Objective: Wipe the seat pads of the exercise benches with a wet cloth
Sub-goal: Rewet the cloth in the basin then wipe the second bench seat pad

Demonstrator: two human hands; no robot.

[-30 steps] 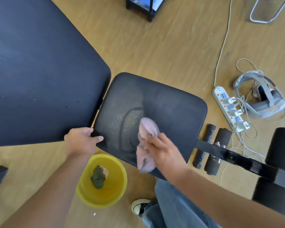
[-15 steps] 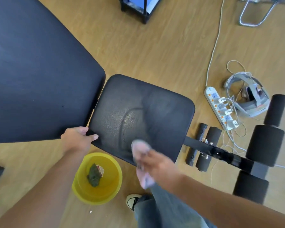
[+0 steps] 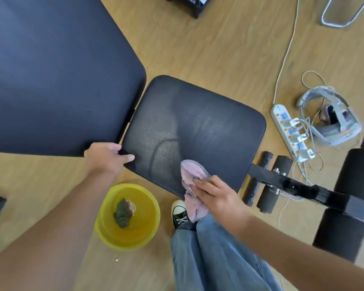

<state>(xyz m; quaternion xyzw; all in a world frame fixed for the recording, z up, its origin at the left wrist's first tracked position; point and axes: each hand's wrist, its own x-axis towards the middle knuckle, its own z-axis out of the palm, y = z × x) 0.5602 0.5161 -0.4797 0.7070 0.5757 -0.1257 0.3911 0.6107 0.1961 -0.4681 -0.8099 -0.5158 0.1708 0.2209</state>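
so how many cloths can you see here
2. A pink cloth sits under the right hand at the seat pad's near edge; a dark green cloth lies in the yellow basin on the floor. Others may be hidden.

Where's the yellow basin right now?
In the head view, the yellow basin sits on the floor at lower centre-left, just below the seat pad's near edge, between the left forearm and the black sneaker.

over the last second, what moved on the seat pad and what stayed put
The right hand dragged the pink cloth from the middle of the seat pad back to its near edge, where part of it now hangs over. It kept hold of the cloth throughout. The left hand stayed gripping the pad's near left corner. The yellow basin with the dark rag did not move.
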